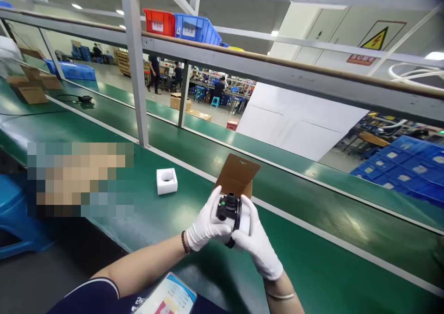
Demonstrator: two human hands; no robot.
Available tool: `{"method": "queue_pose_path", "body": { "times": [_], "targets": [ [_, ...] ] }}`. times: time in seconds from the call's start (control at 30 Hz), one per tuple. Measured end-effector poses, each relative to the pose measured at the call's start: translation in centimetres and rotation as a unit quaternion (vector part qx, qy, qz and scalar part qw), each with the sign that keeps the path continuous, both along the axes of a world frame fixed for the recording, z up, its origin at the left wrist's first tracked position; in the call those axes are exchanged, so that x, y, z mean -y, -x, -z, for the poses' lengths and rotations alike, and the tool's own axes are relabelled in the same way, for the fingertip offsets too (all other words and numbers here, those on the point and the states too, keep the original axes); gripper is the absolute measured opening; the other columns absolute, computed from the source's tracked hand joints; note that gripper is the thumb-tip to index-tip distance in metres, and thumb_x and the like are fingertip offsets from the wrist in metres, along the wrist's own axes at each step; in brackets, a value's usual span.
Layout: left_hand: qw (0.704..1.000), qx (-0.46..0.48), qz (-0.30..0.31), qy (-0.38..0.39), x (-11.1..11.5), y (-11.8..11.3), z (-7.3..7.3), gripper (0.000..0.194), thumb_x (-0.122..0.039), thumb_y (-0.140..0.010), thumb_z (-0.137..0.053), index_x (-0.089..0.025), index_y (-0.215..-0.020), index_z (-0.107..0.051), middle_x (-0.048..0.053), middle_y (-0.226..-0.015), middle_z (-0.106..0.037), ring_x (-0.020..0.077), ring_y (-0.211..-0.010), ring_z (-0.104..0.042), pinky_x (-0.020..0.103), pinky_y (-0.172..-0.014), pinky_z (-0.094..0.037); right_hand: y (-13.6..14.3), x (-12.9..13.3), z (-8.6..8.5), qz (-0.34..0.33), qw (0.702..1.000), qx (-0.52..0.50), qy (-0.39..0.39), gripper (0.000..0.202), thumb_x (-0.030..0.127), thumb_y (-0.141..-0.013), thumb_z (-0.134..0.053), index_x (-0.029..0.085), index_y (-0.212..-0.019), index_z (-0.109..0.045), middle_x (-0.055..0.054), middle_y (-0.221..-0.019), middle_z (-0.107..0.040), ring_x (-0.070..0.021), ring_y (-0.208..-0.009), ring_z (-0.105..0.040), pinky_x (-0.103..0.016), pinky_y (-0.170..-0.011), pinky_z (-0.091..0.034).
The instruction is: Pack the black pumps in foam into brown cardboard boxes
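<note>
- Nearest, the left hand in a white glove (205,227) and the right hand in a white glove (257,244) close together around a small black plastic device with a green dot (227,208); each hand grasps one side of it, just above the green conveyor belt (312,267).
- A black cable loop (237,221) hangs from the device between the palms; it could likely snag on a finger or slip loose if the grip shifts.
- The gloves look smooth, so the device might slide out and drop onto the belt if either hand relaxes.
- Just behind the hands stands a small brown cardboard box with its flap raised (237,174); a careless nudge could tip it over or fold the flap shut.
- Farther left on the belt lies a white foam block with a round hollow (167,181), well apart from the hands; it probably drifts out of reach if the belt runs.
- Beyond, grey metal frame posts (134,64) rise from the line.
</note>
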State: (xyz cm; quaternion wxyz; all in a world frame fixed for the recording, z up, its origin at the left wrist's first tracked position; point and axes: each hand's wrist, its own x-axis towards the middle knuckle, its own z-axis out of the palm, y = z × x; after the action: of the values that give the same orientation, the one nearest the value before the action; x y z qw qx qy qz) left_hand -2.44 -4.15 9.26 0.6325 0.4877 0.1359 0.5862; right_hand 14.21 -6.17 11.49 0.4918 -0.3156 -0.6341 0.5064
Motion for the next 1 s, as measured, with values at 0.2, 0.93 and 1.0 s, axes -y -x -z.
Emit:
{"method": "queue_pose_path", "body": {
  "times": [0.2, 0.93, 1.0],
  "targets": [
    [0.966, -0.182, -0.072, -0.169, -4.3, 0.3, -2.1, 0.095, -0.06, -0.088, -0.062, -0.023, -0.159, -0.012, 0.016, -0.161, -0.025, 0.0323, -0.149, -0.025, 0.05, -0.123, -0.023, -1.1, -3.7, -3.1, 0.089, 0.991, -0.063, -0.073, 0.081, 0.042, -0.067, -0.088, 0.026, -0.132, -0.044, -0.013, -0.136, -0.056, -0.0345, -0.128, -0.053, -0.057, -0.11, -0.041],
    [0.628, -0.641, -0.308, -0.316, -9.1, 0.9, 3.7, 0.011, -0.024, -0.083, -0.066, -0.013, -0.084, -0.067, 0.019, -0.157, -0.026, 0.0417, -0.135, -0.043, 0.05, -0.101, -0.048, 2.0, -19.4, -1.5, -0.109, 0.678, 0.726, -0.042, 0.059, 0.044, -0.073, -0.073, 0.022, -0.126, -0.059, -0.014, -0.114, -0.067, -0.0304, -0.096, -0.069, -0.036, -0.077, -0.056],
    [0.637, -0.615, -0.332, -0.324, -9.0, 0.7, 4.1, 0.009, -0.02, -0.081, -0.065, -0.011, -0.082, -0.065, 0.021, -0.16, -0.019, 0.0451, -0.144, -0.029, 0.053, -0.107, -0.043, 2.2, -19.0, -1.5, -0.106, 0.671, 0.733, -0.032, 0.069, 0.038, -0.07, -0.077, 0.022, -0.133, -0.054, -0.013, -0.114, -0.068, -0.0308, -0.098, -0.068, -0.038, -0.084, -0.056]
  ]
}}
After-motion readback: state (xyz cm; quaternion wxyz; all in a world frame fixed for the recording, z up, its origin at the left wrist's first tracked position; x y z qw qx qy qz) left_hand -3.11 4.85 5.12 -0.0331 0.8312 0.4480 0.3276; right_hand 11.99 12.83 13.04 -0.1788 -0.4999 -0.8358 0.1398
